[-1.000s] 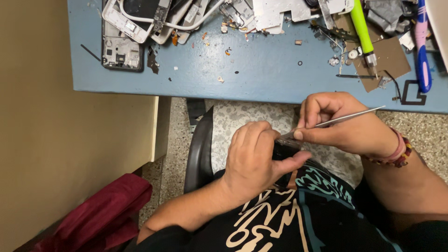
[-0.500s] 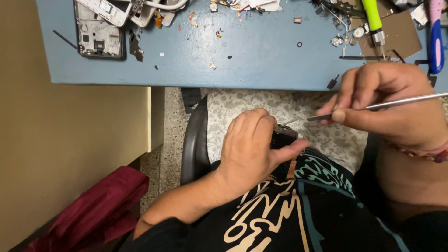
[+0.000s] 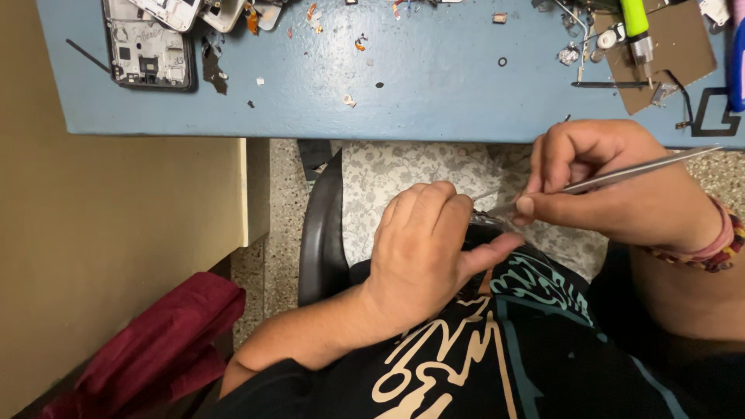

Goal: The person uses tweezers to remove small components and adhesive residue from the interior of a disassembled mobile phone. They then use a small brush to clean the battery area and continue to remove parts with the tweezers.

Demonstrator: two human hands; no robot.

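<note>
Blue surface point(image 3: 434, 93) is littered with phone scraps; below its edge your left hand point(image 3: 427, 248) cups a small part point(image 3: 489, 221), right hand point(image 3: 613, 186) pinching tweezers point(image 3: 621, 177) onto it. Looks mid-job.

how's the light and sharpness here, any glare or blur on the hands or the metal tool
Head view: even, soft light, with only faint shadows under the scraps on the blue-painted table; the left hand and right hand look sharp, without motion blur; the thin silver metal tweezers catch a pale sheen along their length; the small dark part under the left fingers is too hidden to judge.
</note>
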